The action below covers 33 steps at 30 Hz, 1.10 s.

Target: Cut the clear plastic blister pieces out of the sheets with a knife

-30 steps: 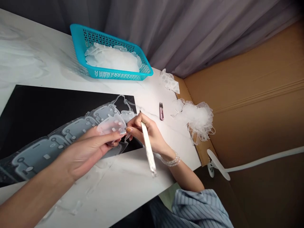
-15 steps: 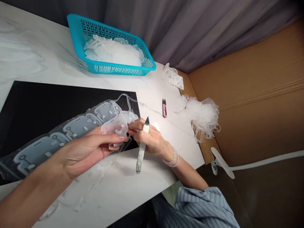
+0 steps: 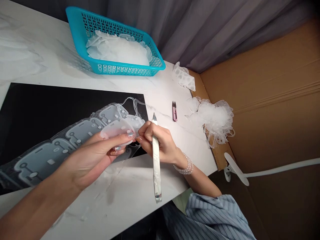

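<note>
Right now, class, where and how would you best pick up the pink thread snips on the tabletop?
Probably pinch the thread snips across their pink handle end, coming from the near side of the tabletop. They lie flat, handle end nearest, with the dark pointed blades aimed away toward the grey curtain, so this approach should keep clear of the tips.

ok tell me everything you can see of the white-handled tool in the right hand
The white-handled tool is long, slim and straight, with a dark, pointed, metallic-looking tip. Its handle seems wrapped in wrinkled white tape or film, glossier at the butt. It lies lodged in the right hand, touching its fingers, tip pointing away from the person, butt toward them, with the tabletop behind. Blade or tweezers, I can't tell.
</note>
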### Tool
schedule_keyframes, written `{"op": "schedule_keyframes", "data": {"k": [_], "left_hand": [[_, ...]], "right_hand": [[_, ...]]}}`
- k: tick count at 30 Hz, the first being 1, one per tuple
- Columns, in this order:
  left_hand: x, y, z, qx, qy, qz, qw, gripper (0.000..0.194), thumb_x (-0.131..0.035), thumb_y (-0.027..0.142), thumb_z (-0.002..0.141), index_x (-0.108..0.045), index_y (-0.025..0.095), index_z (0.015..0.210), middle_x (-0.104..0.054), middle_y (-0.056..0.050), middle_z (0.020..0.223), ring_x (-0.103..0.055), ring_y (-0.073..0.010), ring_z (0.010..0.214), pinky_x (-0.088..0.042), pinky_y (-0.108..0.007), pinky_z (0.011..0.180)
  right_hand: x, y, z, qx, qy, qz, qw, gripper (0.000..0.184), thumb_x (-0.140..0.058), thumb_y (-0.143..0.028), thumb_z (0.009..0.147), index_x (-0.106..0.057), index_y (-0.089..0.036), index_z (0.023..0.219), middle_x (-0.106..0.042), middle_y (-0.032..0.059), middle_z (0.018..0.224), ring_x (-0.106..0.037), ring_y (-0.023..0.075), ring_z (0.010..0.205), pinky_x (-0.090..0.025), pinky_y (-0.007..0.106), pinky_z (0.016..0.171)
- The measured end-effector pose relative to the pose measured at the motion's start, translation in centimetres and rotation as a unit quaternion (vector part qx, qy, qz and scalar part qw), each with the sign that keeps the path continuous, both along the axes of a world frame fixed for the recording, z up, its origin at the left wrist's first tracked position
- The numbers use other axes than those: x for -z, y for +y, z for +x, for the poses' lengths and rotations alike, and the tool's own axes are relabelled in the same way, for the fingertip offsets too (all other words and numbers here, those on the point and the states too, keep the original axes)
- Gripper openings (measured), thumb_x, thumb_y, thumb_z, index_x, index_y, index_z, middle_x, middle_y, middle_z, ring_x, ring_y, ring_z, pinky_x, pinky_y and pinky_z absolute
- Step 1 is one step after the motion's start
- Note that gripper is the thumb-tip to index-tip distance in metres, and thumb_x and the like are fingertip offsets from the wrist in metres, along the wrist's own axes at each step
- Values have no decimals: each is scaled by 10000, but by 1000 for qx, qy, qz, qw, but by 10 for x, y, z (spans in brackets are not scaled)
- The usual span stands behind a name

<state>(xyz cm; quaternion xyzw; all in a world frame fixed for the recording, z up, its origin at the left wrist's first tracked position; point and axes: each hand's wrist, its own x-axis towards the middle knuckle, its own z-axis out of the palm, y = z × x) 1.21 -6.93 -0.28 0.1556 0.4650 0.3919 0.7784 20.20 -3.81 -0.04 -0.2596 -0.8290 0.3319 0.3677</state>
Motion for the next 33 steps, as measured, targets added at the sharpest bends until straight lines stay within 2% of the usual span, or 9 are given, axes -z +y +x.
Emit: {"op": "schedule_keyframes", "data": {"k": [8,11,14,17,19,21,24,27,33], "left_hand": [[-2,-1,0,20,18,-10,1000,231,-912,278,615,-724,178,703,-588,25,733,-428,-54,633,-388,-133,489],[-7,-1,-3,5,59,-12,998,253,-923,323,594,-743,185,706,-587,34,713,-401,-42,603,-403,-113,499],[-11,-1,-4,-11,71,14,997,318,-924,393,585,-785,194,790,-640,13,762,-492,-57,658,-481,-129,586],[-13,0,-5,-18,53,47,997,318,-907,427,618,-786,215,822,-701,-13,867,-628,-132,846,-552,-198,714],[-15,0,-6,-21,48,42,998,296,-908,417,624,-778,222,804,-721,-17,905,-656,-180,958,-572,-241,782],[-16,-1,-6,-21,38,26,999,266,-903,396,641,-773,220,791,-734,-23,944,-655,-210,1027,-581,-277,827],[-19,-3,-7,-23,18,30,999,216,-873,371,696,-767,223,812,-739,-23,970,-650,-216,1041,-586,-301,850],[-21,-6,-7,-16,8,58,998,212,-841,384,742,-767,214,847,-748,-37,963,-662,-221,1012,-592,-321,866],[-23,-10,-7,17,-49,81,995,207,-742,355,855,-753,214,1005,-733,-69,1144,-626,-263,1166,-570,-413,989]], "right_hand": [[3,10,16,-30,-81,43,995,269,-473,-43,900,-324,-255,828,-456,-6,811,-443,125,701,-414,260,597],[3,21,30,50,-120,32,991,252,-488,-47,860,-348,-253,822,-482,-10,792,-448,130,679,-410,273,607],[-1,23,35,152,-151,-11,977,248,-554,-145,901,-364,-244,777,-582,-3,788,-483,124,651,-404,278,613],[-12,12,25,256,-56,-20,965,351,-599,-223,934,-332,-238,707,-662,18,799,-547,126,656,-408,272,596],[-22,2,15,285,33,-43,957,403,-623,-207,923,-304,-240,678,-647,-1,736,-549,118,630,-413,261,567],[-34,-6,6,276,85,-91,953,423,-647,-205,911,-302,-241,669,-645,-17,710,-534,104,582,-420,253,533],[-47,-16,-5,229,96,-156,956,407,-676,-231,906,-336,-243,683,-741,24,837,-639,128,652,-494,273,551],[-51,-24,-14,190,70,-152,967,438,-752,-204,849,-347,-245,686,-789,58,971,-720,171,765,-576,316,622],[-51,-34,-28,190,95,-126,969,458,-708,-127,880,-318,-251,675,-801,21,934,-724,143,673,-625,298,575]]}}
